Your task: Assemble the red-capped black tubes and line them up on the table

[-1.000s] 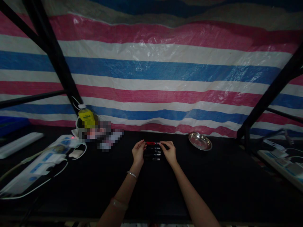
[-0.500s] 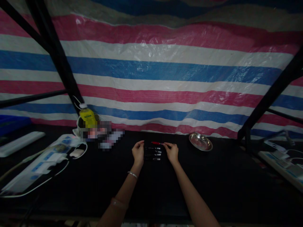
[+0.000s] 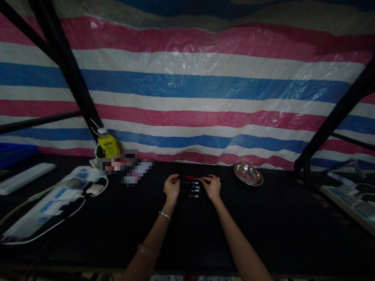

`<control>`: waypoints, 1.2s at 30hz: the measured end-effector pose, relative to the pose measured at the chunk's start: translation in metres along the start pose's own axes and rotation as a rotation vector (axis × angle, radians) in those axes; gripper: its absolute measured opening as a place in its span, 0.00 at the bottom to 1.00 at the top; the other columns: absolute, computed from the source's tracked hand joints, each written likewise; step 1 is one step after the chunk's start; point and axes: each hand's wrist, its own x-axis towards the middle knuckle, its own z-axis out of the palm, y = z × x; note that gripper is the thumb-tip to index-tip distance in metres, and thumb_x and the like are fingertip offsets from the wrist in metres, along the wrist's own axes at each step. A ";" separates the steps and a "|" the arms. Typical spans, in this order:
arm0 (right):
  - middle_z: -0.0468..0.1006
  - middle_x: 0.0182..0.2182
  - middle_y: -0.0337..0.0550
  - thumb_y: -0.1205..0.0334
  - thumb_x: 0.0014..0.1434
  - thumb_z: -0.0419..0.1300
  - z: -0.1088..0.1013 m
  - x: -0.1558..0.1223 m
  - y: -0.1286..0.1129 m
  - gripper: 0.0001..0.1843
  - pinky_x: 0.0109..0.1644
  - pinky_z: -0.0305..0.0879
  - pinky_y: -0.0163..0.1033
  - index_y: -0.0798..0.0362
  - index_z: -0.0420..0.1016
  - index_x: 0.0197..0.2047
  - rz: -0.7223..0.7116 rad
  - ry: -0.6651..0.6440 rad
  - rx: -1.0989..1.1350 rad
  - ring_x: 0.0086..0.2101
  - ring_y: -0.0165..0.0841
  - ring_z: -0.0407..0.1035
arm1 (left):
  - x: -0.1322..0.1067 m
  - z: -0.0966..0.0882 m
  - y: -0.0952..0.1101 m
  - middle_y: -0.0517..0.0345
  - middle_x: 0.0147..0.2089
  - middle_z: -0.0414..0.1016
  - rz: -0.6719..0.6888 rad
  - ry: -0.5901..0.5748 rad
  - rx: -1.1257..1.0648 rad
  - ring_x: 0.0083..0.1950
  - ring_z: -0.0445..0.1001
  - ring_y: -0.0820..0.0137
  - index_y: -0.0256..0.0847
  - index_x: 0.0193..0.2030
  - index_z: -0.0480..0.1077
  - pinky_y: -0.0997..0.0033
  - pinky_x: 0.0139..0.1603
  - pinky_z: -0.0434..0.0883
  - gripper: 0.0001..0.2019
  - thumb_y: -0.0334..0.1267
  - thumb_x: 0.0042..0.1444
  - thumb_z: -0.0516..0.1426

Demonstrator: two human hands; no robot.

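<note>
Red pen (image 3: 191, 178): lying on the black table (image 3: 263, 226) at the far end of a short row of pens, long axis running left to right across the view, level with the table top.
Row of dark pens (image 3: 190, 190): three or so, parallel to the red pen and just nearer the body, stacked one behind another between the two hands; exact count hard to tell in the dim light.
Left hand (image 3: 171, 188): palm down at the left end of the row, fingers (image 3: 175, 178) curled, tips close to the red pen's left end; touching or a hair apart, cannot tell; nothing clearly gripped.
Right hand (image 3: 212, 187): at the right end of the row, thumb and forefinger drawn together at the red pen's right tip, seemingly pinching it; contact too small to confirm.
Key relation: pen axis spanning the gap from one hand to the other, each end pointing at one set of fingers; right hand seemingly nearer and already on its end, left a shade off.
Steel dish (image 3: 248, 174): well to the right of the right hand, apart from the pens.
Yellow bottle (image 3: 107, 146): far left by the striped tarp (image 3: 187, 86), upright, well apart.
Power strip (image 3: 49, 203): left side of the table, with white cables, nowhere near the hands.
</note>
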 end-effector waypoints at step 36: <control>0.71 0.46 0.42 0.55 0.55 0.59 -0.010 -0.004 -0.012 0.09 0.50 0.53 0.42 0.40 0.78 0.39 0.034 -0.107 -0.052 0.49 0.39 0.59 | -0.006 0.002 0.003 0.56 0.34 0.77 0.097 -0.192 0.407 0.36 0.74 0.67 0.39 0.35 0.74 0.69 0.40 0.66 0.08 0.34 0.46 0.59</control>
